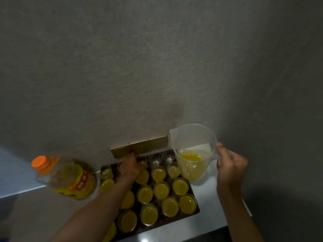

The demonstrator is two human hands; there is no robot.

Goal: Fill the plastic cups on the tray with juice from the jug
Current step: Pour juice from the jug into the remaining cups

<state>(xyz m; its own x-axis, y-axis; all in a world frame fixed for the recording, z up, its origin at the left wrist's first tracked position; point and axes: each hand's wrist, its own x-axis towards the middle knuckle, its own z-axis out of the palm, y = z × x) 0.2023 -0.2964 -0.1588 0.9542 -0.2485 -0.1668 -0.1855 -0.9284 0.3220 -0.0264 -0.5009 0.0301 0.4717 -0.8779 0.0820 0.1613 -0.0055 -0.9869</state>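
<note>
A dark tray (195,213) on the white counter carries several clear plastic cups, most filled with yellow juice (169,206). Two empty cups (155,158) stand in the back row near the wall. My left hand (130,165) reaches across the tray and is closed around a cup (143,163) in that back row. A clear plastic jug (192,151) with a little juice at its bottom is upright above the tray's right back corner. My right hand (229,165) holds it by the handle.
A large clear bottle (68,179) with an orange cap and yellow label stands left of the tray. Gold wall sockets (139,145) sit on the grey wall just behind the cups. A white paper (203,148) lies behind the jug. The counter edge runs at right.
</note>
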